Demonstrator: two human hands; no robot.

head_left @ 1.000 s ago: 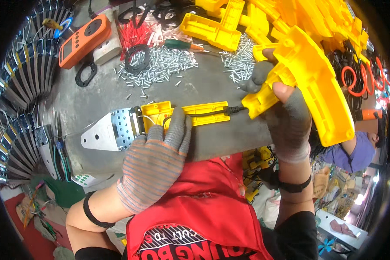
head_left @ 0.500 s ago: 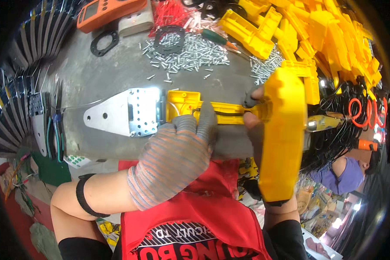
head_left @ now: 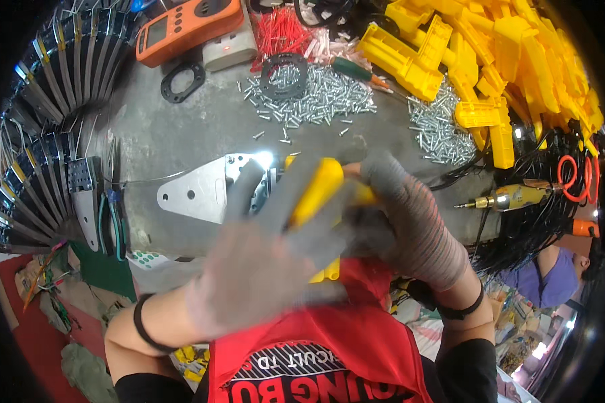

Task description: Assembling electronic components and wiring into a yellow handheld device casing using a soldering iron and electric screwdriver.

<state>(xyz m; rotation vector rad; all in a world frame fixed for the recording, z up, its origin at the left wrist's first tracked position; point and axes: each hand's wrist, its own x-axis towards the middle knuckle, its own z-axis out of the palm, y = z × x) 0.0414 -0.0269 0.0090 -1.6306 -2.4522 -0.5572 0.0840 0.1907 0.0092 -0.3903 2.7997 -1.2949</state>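
Both my gloved hands are at a yellow plastic housing (head_left: 321, 188) near the table's front edge. Motion smears my left hand (head_left: 269, 248), whose fingers reach across the housing from the left and close about it. From the right, my right hand (head_left: 407, 218) grips the housing, its fingertips partly hidden behind it. Yellow also shows below the left fingers, against the red apron (head_left: 302, 322). Just left of the housing lies a pale metal plate (head_left: 198, 191) with a pointed end and a perforated part, partly covered by the left fingers.
Loose screws (head_left: 316, 94) lie in a heap behind the hands, with a second heap (head_left: 444, 127) to its right. Yellow housing parts (head_left: 531, 60) pile up far right. A power screwdriver (head_left: 504, 199) lies at right, pliers (head_left: 111, 225) at left, and an orange meter (head_left: 188, 30) at the back.
The raised yellow shell at right has come left and down to the half on the table. My right hand came with it, and my left hand has moved over the housing. The view has shifted slightly.
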